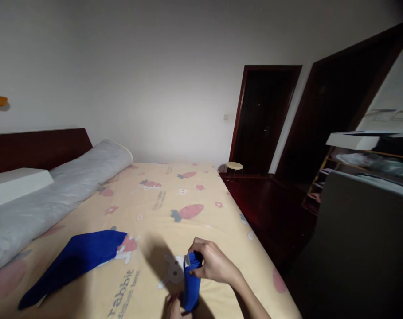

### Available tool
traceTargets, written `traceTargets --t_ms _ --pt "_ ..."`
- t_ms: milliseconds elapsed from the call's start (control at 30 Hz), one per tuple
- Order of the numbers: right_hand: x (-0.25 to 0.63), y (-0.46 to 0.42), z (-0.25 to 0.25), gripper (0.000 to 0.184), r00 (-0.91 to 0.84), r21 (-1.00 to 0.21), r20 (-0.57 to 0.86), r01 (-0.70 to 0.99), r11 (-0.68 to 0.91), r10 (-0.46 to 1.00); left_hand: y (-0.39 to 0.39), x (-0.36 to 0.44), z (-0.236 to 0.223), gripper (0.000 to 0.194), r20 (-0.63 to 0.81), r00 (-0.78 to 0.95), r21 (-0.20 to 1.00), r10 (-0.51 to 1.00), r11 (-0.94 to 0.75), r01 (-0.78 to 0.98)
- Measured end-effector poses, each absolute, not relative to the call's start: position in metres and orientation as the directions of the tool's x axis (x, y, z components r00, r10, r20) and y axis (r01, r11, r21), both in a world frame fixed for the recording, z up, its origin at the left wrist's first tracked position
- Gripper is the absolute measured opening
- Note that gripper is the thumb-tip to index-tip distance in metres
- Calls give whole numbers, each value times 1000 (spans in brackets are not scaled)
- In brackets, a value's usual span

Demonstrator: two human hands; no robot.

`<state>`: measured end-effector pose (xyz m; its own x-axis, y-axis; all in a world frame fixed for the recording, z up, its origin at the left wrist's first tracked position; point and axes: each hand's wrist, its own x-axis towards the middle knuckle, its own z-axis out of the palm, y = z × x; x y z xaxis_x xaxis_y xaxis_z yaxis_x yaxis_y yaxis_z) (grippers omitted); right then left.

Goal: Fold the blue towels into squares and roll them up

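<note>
A folded or rolled blue fabric piece point(192, 290) is held upright over the bed sheet. It has a ribbed-looking band and a small pale patch near its top; its exact kind I cannot make out. My right hand point(211, 261) is closed on the top end, thumb and fingers pinching the band. Low at the frame's bottom edge, my left hand point(175, 308) is partly cut off, its fingers curled against the lower end of the same piece. To the left, a second blue cloth point(76, 261) lies spread out on the sheet, tapering to a narrow end, untouched by either hand.
The bed point(164, 186) has a yellow sheet with rabbits and carrots. Along its headboard point(38, 144) lie a grey rolled bedding bundle point(88, 173) and a white box point(18, 184). A round stool point(234, 165), dark doors and a loaded shelf point(354, 141) stand beyond the right edge.
</note>
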<state>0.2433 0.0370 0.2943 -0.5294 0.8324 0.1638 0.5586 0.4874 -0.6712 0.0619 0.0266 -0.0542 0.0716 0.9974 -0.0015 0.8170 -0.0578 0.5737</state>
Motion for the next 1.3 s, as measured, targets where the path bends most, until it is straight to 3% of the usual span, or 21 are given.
traceTargets --t_ms 133,233,367,600,767,1067,1167,1300 --pt "251 38 285 36 -517 -648 135 600 470 846 24 60 -41 61 -78 113 596 991 -45 802" --pt "259 41 287 36 -516 -633 120 619 466 848 22 61 -34 57 -56 123 607 991 -64 792" --pt "287 50 317 33 -495 -615 146 633 471 856 19 61 -35 46 18 123 613 992 -108 782" --pt "375 65 352 28 -417 -462 179 764 450 891 16 56 -42 49 260 203 644 944 -326 692" --pt "431 72 330 23 -308 -373 175 858 352 935 11 59 -39 44 358 155 628 921 -360 689" --pt "495 111 278 31 -136 -213 173 962 172 976 11 58 -42 39 489 146 533 860 -427 730" --pt "502 130 293 32 -126 -147 214 976 160 969 12 57 -42 38 491 166 519 855 -441 732" --pt "507 149 319 31 -124 -55 371 986 155 920 13 55 -41 39 468 193 516 862 -444 733"
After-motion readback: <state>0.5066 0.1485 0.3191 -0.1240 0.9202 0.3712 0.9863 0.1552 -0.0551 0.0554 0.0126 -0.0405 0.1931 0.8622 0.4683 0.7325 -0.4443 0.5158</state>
